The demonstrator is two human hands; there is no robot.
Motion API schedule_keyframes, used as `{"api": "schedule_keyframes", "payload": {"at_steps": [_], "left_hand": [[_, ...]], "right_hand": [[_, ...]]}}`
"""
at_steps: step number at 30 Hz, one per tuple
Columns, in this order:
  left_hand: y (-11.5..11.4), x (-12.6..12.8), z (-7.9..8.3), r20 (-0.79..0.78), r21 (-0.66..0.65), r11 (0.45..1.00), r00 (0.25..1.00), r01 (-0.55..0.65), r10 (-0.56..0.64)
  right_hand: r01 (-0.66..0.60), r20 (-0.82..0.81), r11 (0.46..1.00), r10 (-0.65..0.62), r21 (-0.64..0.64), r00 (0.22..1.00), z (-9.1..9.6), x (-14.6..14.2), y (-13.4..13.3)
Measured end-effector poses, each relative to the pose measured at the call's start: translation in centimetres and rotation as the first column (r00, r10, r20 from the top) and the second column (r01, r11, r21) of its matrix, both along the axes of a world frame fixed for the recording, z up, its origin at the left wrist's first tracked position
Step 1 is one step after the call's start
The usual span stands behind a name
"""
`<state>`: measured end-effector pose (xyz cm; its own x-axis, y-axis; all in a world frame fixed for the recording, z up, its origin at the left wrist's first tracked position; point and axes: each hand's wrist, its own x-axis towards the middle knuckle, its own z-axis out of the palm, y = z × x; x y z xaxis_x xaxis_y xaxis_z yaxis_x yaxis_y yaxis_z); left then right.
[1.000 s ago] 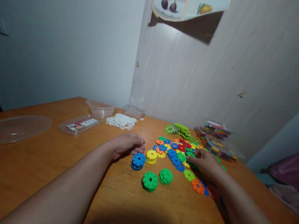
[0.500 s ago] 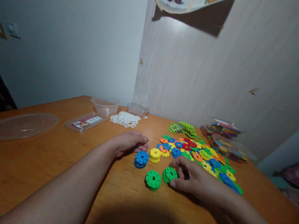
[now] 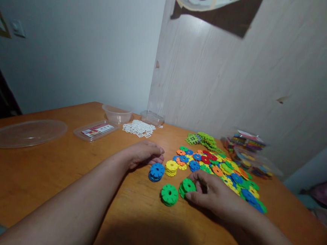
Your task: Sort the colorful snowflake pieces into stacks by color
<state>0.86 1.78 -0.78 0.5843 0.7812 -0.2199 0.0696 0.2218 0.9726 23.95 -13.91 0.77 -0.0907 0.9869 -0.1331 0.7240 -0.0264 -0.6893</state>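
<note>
My right hand [image 3: 207, 192] pinches a green notched plastic disc [image 3: 188, 186] between thumb and fingers. It sits tilted over more green discs, which it partly hides. Just to its left stands a short green stack of discs [image 3: 169, 194]. Farther back, a blue stack [image 3: 156, 171] and a yellow stack [image 3: 171, 168] stand side by side. Behind the blue stack my left hand [image 3: 145, 154] rests on the table, fingers loosely curled, with nothing seen in them. A spread of mixed-colour discs [image 3: 217, 171] lies beyond my right hand.
Green lattice pieces [image 3: 203, 139] lie behind the discs. White square pieces [image 3: 139, 128] are heaped near a clear bowl [image 3: 117, 114] and a clear tray [image 3: 152, 118]. A labelled lid [image 3: 96, 131] and a large oval lid [image 3: 25, 133] lie left. Packed items [image 3: 247, 140] stand at right.
The top green disc in my right hand has shifted and tilted a little against those under it. My left hand stays by the blue stack. The whole view has shifted slightly.
</note>
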Motion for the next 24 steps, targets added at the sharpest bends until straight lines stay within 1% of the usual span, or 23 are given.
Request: {"api": "schedule_keyframes", "payload": {"at_steps": [5,9,13,18,24], "left_hand": [[-0.19,-0.03,0.36,-0.003,-0.01,1.0,1.0,0.008,-0.008],[-0.32,-0.04,0.51,0.015,-0.014,1.0,1.0,-0.007,0.007],[-0.42,-0.02,0.46,0.022,-0.01,1.0,1.0,-0.008,0.008],[-0.44,-0.01,0.43,0.022,-0.005,1.0,1.0,-0.003,0.003],[-0.2,-0.02,0.22,0.01,-0.009,1.0,1.0,-0.007,0.007]], "right_hand": [[-0.045,0.067,0.998,0.042,0.046,0.997,-0.38,-0.09,-0.05],[-0.081,0.082,0.996,0.078,0.032,0.994,-0.41,0.06,0.02],[-0.069,0.075,0.997,0.067,0.025,0.995,-0.27,0.3,-0.01],[-0.076,0.081,0.997,0.076,-0.005,0.994,-0.54,0.54,0.01],[-0.058,0.09,0.998,0.055,0.037,0.994,-0.69,0.08,0.15]]}}
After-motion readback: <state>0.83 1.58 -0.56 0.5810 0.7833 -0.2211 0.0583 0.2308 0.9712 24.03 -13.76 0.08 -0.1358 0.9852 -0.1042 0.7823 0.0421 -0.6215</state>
